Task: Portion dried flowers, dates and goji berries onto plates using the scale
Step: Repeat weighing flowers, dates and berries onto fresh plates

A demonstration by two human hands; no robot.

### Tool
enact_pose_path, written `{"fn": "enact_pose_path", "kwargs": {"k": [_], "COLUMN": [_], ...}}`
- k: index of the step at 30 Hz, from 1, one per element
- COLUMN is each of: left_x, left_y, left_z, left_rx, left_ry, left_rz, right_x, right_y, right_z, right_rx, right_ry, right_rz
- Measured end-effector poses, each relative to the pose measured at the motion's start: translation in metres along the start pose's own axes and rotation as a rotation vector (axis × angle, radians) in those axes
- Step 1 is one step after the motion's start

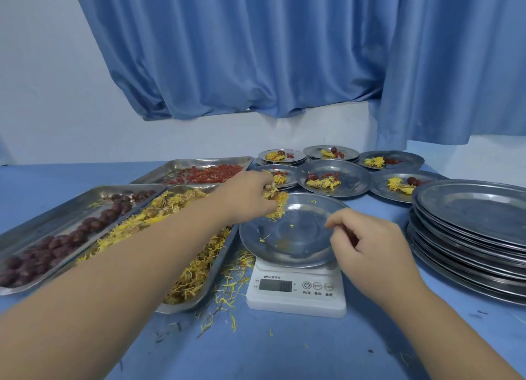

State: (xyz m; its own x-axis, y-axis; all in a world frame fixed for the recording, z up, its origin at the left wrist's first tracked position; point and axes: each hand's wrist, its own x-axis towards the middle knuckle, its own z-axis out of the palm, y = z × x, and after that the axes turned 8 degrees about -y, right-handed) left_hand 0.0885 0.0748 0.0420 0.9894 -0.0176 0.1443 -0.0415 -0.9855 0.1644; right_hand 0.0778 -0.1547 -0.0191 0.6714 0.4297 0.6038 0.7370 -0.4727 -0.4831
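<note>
Left hand (250, 194): fingers curled round a clump of yellow dried flowers (275, 201), over the far-left rim of the round steel plate (293, 246) on the white digital scale (296, 294). Right hand (367, 246): fingers curled at the plate's right edge, contents indiscernible. Flanks: rectangular steel flower tray (219, 268) just beside on the left, stack of empty steel plates (469, 237) near on the right, bare blue tabletop (284, 351) in front.

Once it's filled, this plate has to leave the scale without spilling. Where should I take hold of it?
Probably pinch the plate by its right rim, coming from the right. The lip overhangs the scale, leaving room beneath, and the right hand hovers there. The flower tray crowds the left. Keep it level; it's shallow.
</note>
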Motion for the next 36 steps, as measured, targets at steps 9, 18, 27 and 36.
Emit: {"fn": "enact_pose_path", "kwargs": {"k": [9, 18, 27, 36], "left_x": [0.016, -0.003, -0.028, -0.058], "left_y": [0.013, 0.000, 0.007, -0.026], "left_z": [0.029, 0.011, 0.015, 0.008], "left_rx": [0.094, -0.295, -0.301, -0.413], "left_ry": [-0.152, -0.144, -0.227, -0.058], "left_rz": [0.092, 0.028, 0.064, 0.051], "right_x": [0.001, 0.001, -0.003, -0.014], "right_y": [-0.003, -0.001, -0.005, -0.028], "right_z": [-0.002, -0.004, 0.001, 0.012], "right_rx": [-0.009, 0.009, -0.003, -0.097], "right_ry": [-0.001, 0.027, -0.025, -0.033], "right_rz": [-0.054, -0.045, -0.025, -0.203]}}
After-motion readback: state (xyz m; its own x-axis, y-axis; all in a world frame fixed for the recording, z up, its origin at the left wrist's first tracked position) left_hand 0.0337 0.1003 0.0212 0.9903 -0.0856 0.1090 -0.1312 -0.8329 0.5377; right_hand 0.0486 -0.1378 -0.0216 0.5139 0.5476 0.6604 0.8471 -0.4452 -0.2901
